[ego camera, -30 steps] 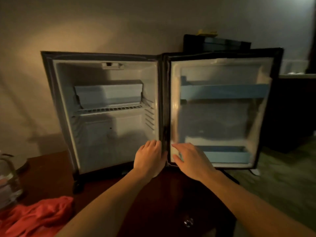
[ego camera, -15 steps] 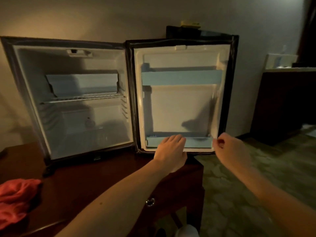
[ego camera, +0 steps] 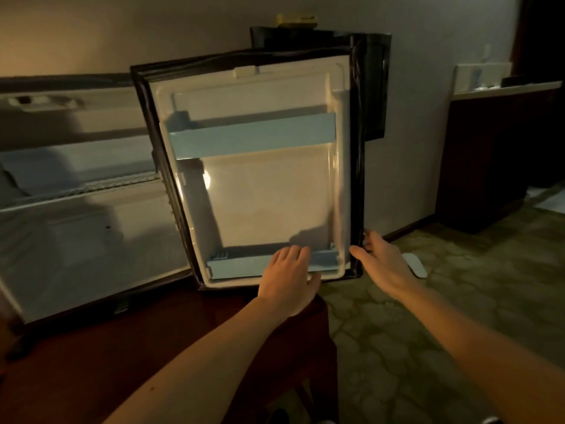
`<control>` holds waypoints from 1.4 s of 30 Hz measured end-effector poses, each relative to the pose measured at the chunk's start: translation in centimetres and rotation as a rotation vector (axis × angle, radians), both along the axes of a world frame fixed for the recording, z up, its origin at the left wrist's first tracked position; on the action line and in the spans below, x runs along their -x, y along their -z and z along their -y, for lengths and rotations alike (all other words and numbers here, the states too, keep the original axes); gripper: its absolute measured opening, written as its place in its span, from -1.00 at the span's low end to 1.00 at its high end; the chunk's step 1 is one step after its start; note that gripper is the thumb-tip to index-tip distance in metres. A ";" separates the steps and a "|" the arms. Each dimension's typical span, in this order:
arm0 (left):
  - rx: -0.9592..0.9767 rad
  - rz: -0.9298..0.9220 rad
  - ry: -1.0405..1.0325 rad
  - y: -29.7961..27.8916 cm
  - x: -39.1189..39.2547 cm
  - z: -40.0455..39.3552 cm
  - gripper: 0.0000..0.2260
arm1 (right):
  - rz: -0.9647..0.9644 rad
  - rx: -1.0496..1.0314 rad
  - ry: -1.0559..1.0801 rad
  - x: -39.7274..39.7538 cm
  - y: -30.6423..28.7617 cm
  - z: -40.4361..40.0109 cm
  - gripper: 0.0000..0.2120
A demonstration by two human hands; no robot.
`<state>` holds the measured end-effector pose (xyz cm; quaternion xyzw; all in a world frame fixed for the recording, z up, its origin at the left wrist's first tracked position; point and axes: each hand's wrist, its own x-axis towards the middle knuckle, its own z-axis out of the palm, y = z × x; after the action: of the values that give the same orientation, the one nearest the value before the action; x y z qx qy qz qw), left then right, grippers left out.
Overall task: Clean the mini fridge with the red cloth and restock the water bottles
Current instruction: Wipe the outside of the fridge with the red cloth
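since 0.5 s ago the view swung right & right hand [ego camera: 382, 258] reached the fridge door [ego camera: 263, 182], now gripping its free edge near the bottom, thumb in front, prob to steady or swing it. left hand [ego camera: 289, 278] lies flat, fingers straight, on the lower door shelf [ego camera: 238, 266]. mini fridge [ego camera: 76, 209] stands open on the wood table [ego camera: 153, 338]; red cloth & bottles out of view.

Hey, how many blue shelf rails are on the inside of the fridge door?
2. The upper rail runs across the door's top half. The lower rail sits along the bottom, partly covered by the left hand.
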<state>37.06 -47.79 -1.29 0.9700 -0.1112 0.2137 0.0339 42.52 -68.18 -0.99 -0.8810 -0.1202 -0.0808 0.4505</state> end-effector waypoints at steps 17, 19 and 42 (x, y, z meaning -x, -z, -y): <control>0.050 -0.008 -0.028 -1.2 12.3 -4.7 -0.75 | 0.668 0.014 -0.168 12.0 1.1 -1.9 -0.31; 0.071 -0.018 -0.058 -1.6 14.3 -6.3 -0.75 | 0.693 0.035 -0.201 14.3 2.0 -3.2 -0.26; 0.220 0.079 -0.815 1.5 36.4 -33.1 -0.73 | 0.685 0.315 -0.589 27.3 3.4 -35.3 -0.42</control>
<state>0.65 -14.74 -2.75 0.9163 0.3034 0.2573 0.0456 15.25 -32.91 -4.41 -0.7897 -0.5171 -0.2159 0.2499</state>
